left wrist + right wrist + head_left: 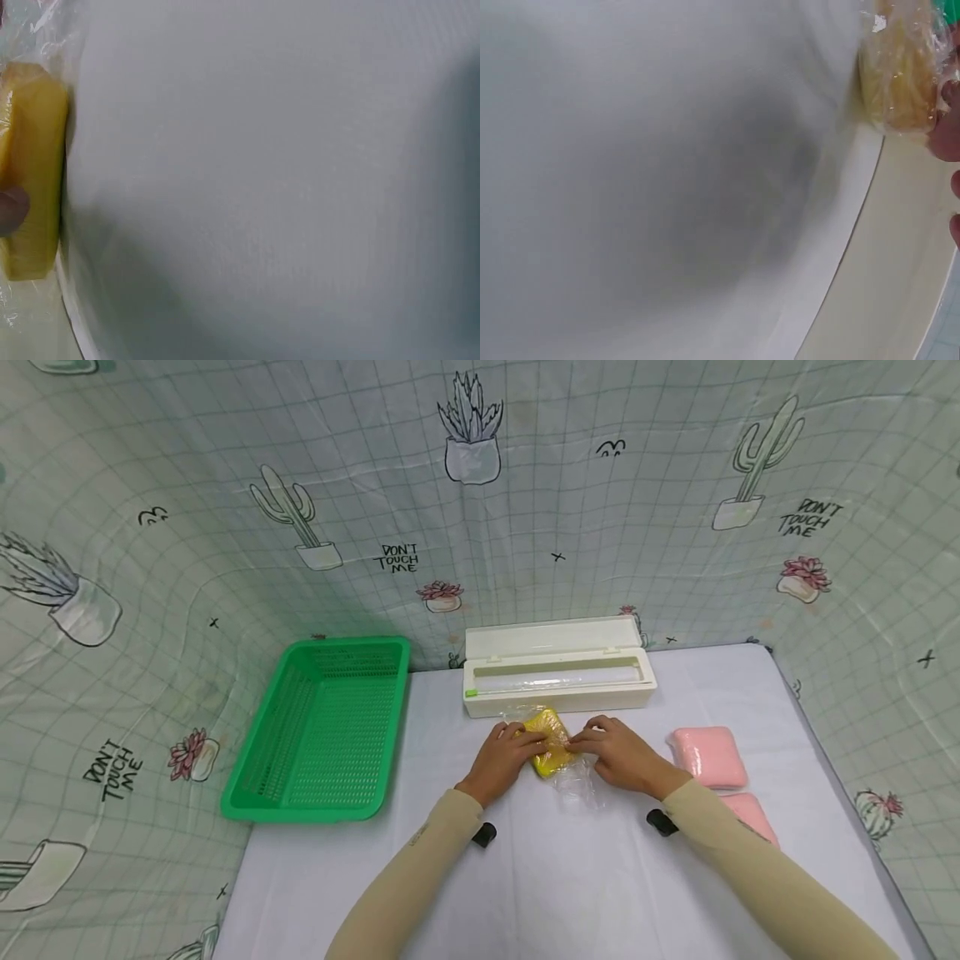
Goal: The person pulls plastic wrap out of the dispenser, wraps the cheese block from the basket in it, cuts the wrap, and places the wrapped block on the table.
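A yellow rectangular block [552, 762] lies on the table in clear plastic film [576, 783], between both hands. Its exact kind is not clear. My left hand [498, 762] rests its fingers on the block's left side and top. In the left wrist view, one fingertip [12, 211] touches the yellow side. From the right, my right hand [621, 755] pinches the film at the block's right edge. The right wrist view shows several fingertips [946, 139] beside the wrapped block [900, 82]. Loose film spreads behind the block and in front of it.
Behind the hands stands a white film dispenser box [558, 700], its lid raised and a roll inside. A green plastic basket [382, 777] is at the left. Two pink wrapped blocks [708, 757] lie at the right, one partly behind the right forearm.
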`<state>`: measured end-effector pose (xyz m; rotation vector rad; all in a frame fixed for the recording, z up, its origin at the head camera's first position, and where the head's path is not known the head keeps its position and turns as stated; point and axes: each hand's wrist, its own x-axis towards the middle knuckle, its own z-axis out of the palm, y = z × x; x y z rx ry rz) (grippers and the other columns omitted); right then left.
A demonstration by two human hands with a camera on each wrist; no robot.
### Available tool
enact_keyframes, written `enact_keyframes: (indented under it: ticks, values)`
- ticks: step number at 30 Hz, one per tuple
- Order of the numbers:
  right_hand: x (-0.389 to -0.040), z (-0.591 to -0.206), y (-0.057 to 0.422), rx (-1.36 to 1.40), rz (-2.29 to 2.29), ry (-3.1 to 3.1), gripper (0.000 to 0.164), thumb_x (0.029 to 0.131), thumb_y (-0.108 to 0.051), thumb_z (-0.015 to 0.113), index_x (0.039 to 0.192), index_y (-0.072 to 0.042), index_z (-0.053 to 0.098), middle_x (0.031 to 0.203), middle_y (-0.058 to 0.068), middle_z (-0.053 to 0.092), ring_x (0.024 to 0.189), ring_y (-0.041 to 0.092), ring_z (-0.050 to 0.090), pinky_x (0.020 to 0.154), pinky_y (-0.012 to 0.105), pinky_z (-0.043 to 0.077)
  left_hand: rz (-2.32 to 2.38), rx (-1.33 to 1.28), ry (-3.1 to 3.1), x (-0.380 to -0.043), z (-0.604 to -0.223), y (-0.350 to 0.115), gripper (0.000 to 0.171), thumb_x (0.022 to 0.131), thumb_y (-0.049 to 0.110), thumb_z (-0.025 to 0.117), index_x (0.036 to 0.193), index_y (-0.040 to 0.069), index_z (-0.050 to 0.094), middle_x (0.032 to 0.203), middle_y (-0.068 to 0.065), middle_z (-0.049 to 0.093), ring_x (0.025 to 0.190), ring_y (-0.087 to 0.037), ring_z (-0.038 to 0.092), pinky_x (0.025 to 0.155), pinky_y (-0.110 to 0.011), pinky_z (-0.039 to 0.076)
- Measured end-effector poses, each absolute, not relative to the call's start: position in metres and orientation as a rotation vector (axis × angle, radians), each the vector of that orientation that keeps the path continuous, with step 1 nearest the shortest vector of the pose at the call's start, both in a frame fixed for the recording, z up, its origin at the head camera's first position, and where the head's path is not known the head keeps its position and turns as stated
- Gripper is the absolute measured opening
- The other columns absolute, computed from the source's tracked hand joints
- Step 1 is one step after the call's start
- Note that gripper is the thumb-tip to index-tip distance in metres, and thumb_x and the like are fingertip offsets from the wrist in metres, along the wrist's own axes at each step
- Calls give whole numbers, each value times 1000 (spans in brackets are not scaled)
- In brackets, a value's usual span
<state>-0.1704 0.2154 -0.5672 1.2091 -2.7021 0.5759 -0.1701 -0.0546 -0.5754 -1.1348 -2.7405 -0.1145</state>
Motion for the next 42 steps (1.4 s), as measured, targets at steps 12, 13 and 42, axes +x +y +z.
enact_keyframes:
  ticks: [12, 13, 42]
  values:
    - [-155, -580, 223, 1255, 489, -2729, 81, 72, -4, 97, 143, -17, 61, 141, 12, 60, 128, 36, 58, 106, 54, 51, -68, -1217, -2694, -153, -577, -38, 46, 87, 44, 87, 126, 25, 70, 130, 4, 62, 126, -17, 56, 106, -34, 44]
    - [-155, -582, 222, 1249, 500, -2715, 77, 71, -6, 97, 140, -17, 63, 141, 12, 59, 128, 37, 57, 105, 55, 50, -46, -1206, -2694, -152, -577, -36, 47, 87, 47, 86, 126, 25, 69, 130, 4, 62, 125, -17, 56, 105, -34, 44]
    - [-140, -571, 196, 1017, 846, -2713, 16, 91, -8, 80, 106, -7, 74, 103, 5, 71, 106, 30, 63, 94, 52, 51, -661, -815, -2791, -131, -578, -37, 15, 101, 31, 74, 98, 17, 78, 102, 7, 77, 105, -15, 60, 99, -35, 44]
